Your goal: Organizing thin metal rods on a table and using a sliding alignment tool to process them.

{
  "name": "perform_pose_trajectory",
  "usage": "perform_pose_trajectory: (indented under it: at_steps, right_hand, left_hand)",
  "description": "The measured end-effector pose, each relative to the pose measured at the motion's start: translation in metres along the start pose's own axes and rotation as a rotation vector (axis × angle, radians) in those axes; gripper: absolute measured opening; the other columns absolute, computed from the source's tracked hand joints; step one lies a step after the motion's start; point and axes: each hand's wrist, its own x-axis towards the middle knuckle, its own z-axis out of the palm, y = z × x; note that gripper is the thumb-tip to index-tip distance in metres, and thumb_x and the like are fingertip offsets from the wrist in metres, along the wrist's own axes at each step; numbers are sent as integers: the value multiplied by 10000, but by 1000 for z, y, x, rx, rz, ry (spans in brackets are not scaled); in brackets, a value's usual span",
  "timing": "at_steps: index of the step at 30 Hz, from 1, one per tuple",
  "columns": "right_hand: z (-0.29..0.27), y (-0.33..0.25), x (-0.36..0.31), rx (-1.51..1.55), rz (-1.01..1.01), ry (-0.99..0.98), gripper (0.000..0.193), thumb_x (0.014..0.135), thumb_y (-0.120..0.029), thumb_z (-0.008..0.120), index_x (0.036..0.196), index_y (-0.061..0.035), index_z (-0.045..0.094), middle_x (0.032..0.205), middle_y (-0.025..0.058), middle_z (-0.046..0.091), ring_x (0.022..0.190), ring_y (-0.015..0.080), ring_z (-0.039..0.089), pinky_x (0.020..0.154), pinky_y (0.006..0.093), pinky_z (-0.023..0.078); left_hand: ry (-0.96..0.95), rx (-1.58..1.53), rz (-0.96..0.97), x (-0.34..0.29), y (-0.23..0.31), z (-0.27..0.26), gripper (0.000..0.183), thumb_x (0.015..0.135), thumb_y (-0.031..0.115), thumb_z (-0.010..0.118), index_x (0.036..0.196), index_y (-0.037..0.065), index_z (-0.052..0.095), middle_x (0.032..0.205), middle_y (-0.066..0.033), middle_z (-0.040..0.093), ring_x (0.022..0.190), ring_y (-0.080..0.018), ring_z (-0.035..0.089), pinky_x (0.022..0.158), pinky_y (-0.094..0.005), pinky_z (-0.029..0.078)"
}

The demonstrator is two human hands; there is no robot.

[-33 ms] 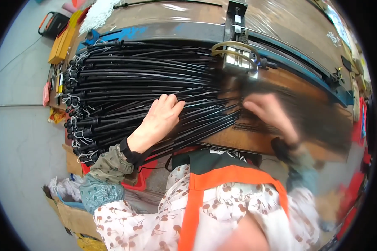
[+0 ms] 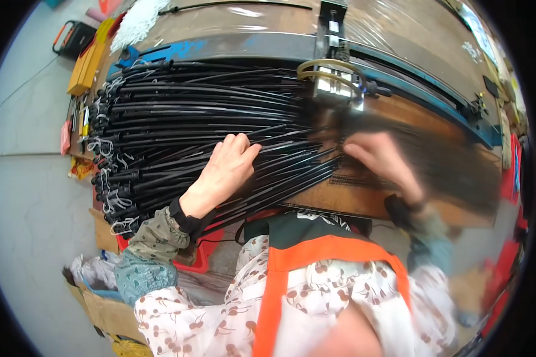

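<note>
Many thin black rods (image 2: 184, 109) lie side by side across the table, their thicker left ends tied with white cords (image 2: 104, 146). My left hand (image 2: 223, 169) rests on the lower half of the rods with its fingers curled around some; its fingertips are hidden. At the rods' right ends is my right hand (image 2: 378, 156), smeared by motion, with its fingers bent and its grip unreadable. A dark blurred mass of thin strands (image 2: 435, 160) spreads to the right of that hand.
Behind the rods runs a blue metal rail (image 2: 220, 43). A clamp-like device (image 2: 333, 83) with a yellowish hose is mounted on it, close above my right hand. White bits (image 2: 138, 24) lie at the far left. A red bin (image 2: 202, 262) sits below the table's front edge.
</note>
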Motion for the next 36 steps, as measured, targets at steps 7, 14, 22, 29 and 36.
perform_pose_trajectory:
  at_steps: [7, 14, 22, 29, 36]
  right_hand:
    - [2, 4, -8, 275, 104, 259, 186, 925, -177, 684, 1001, -12, 728, 881, 123, 731, 804, 180, 688, 729, 325, 538]
    - [22, 27, -23, 503, 62, 435, 205, 912, -213, 722, 984, -22, 741, 822, 68, 711, 778, 112, 651, 713, 285, 530]
    - [0, 36, -33, -64, -366, 528, 306, 832, -216, 762, 1127, -137, 746, 743, 43, 616, 694, 238, 560, 619, 359, 497]
    - [-14, 48, -48, -42, -589, 555, 457, 773, -88, 759, 1223, -150, 706, 775, 19, 630, 714, 216, 582, 585, 345, 509]
    - [-17, 29, -77, -313, -452, 507, 631, 833, -86, 653, 1438, -29, 479, 867, 98, 609, 782, 254, 636, 583, 376, 542]
  left_hand:
    - [-46, -63, -90, 32, 20, -26, 378, 946, 198, 638, 1314, 131, 580, 788, -98, 566, 664, -298, 643, 559, -413, 534]
    - [-59, -34, -8, 46, 38, -33, 397, 922, 243, 675, 1309, 173, 616, 718, -69, 568, 589, -278, 632, 504, -402, 526]
    - [-256, 196, 141, 72, 48, -70, 430, 935, 278, 665, 1346, 170, 595, 689, -37, 563, 529, -215, 603, 449, -349, 493]
    - [-392, -215, 217, 126, 32, -68, 236, 915, 178, 646, 1120, 62, 622, 837, -146, 649, 777, -322, 665, 649, -409, 540]
    - [-333, -64, 419, 182, 85, -50, 222, 932, 202, 601, 1147, 155, 633, 764, -92, 670, 616, -336, 656, 513, -455, 505]
